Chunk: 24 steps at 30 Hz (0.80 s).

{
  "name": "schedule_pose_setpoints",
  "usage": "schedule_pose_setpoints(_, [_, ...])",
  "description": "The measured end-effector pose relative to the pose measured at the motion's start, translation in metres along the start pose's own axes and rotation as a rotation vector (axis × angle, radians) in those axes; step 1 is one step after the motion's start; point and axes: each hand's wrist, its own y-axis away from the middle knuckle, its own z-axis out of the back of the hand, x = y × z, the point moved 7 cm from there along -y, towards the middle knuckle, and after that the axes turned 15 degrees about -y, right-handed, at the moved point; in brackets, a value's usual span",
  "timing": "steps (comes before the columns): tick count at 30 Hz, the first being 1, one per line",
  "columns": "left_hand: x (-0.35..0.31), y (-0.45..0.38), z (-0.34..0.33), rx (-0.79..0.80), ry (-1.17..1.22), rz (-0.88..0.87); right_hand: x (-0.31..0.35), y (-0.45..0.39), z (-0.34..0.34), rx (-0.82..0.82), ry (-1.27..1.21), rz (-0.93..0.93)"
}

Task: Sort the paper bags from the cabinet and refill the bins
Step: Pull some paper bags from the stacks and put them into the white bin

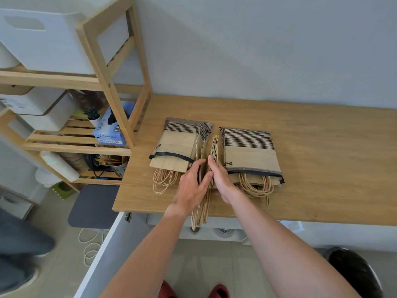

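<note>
Two flat striped paper bins lie on the wooden counter [300, 168]. The left bin [182, 138] and the right bin [249, 151] each hold folded brown paper bags whose twine handles stick out toward me. Between them a stack of brown paper bags [211, 147] stands on edge, its handles [200, 214] hanging over the counter's front edge. My left hand [191, 188] presses the stack's left side. On the stack's right side is my right hand [221, 179]. Together both hands clamp it.
A wooden shelf unit [120, 87] stands at the left with white boxes [43, 39], a blue glove box [111, 130] and a white roll. An open white cabinet door [103, 254] hangs below the counter. A black bin [354, 274] sits at bottom right.
</note>
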Motion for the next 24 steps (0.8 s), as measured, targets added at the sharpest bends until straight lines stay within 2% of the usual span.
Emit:
schedule_pose_setpoints(5, [0.007, 0.005, 0.0, -0.032, 0.039, 0.069, -0.004, 0.0, 0.004, -0.015, 0.007, -0.009])
schedule_pose_setpoints(10, [0.002, 0.007, 0.011, -0.107, 0.052, 0.036, -0.007, 0.001, 0.01, -0.035, -0.003, -0.035])
schedule_pose_setpoints(17, [-0.007, 0.01, 0.001, -0.009, -0.043, -0.058, -0.007, 0.003, 0.0, 0.001, -0.02, -0.059])
schedule_pose_setpoints(24, [0.002, 0.011, 0.005, -0.024, -0.035, -0.002, -0.008, 0.001, 0.004, -0.023, -0.003, -0.067])
